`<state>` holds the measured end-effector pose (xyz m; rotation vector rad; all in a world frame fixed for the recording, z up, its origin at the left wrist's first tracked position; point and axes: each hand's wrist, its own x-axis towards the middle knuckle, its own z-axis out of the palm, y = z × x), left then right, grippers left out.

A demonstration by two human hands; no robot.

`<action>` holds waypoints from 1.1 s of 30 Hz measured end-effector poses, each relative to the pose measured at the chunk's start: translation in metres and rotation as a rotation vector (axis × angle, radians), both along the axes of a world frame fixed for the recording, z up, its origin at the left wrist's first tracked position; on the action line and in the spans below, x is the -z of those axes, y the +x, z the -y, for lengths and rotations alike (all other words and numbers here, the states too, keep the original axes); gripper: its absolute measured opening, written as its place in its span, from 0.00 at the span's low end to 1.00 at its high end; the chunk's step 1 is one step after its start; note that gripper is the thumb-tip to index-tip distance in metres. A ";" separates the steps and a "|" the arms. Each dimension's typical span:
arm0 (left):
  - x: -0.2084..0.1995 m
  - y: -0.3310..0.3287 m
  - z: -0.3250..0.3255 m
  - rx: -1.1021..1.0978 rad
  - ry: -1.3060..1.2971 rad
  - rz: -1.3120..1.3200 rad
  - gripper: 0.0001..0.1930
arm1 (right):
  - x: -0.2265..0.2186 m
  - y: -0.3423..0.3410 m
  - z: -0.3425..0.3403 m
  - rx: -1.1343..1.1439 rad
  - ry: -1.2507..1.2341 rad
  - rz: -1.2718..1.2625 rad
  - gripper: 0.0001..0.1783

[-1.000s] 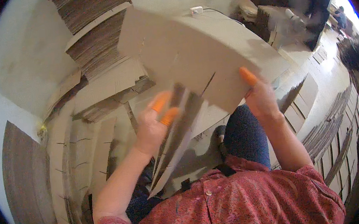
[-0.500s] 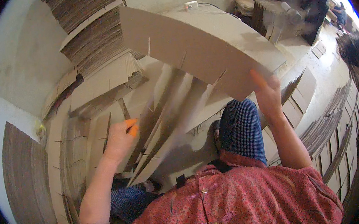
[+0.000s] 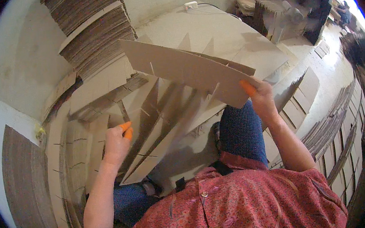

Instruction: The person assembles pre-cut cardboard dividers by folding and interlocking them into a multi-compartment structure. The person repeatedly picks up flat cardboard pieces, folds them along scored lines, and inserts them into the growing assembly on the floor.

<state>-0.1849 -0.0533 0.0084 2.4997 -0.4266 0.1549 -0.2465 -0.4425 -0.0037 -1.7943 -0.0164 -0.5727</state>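
Note:
My right hand (image 3: pixel 262 100), with an orange finger cover, grips the right end of a long brown cardboard strip (image 3: pixel 182 71) with short slits along its lower edge. Under it, several cardboard partition strips (image 3: pixel 151 137) stand on edge, fanned out side by side and partly blurred. Some cross the long strip near its slits; how far they are slotted in cannot be made out. To their left, my left hand (image 3: pixel 117 141), orange covers on its fingertips, is closed around a narrow cardboard piece (image 3: pixel 123 111) seen edge-on; the palm side is hidden.
Tall cardboard stacks (image 3: pixel 99 38) stand at the back left, another stack (image 3: pixel 27 183) at far left. A pale work surface (image 3: pixel 195 23) bears a white power socket (image 3: pixel 190 6). Slotted cardboard bundles (image 3: pixel 341 142) line the right; a fan (image 3: pixel 292 13) and a distant person (image 3: pixel 343 12) are behind.
The long strip has come down and tilted, so pieces behind it now show. My right hand has lowered slightly; my left hand has shifted a little left. The standing strips have spread apart.

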 end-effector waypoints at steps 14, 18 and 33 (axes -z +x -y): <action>-0.019 -0.006 0.023 0.068 0.102 0.376 0.13 | 0.010 -0.001 -0.018 0.009 -0.139 -0.026 0.07; -0.040 -0.012 0.078 0.237 0.141 0.274 0.14 | 0.043 0.013 -0.019 0.015 -0.190 0.183 0.07; 0.012 0.051 0.122 0.156 0.347 0.079 0.13 | 0.044 -0.008 -0.009 0.050 -0.270 -0.064 0.05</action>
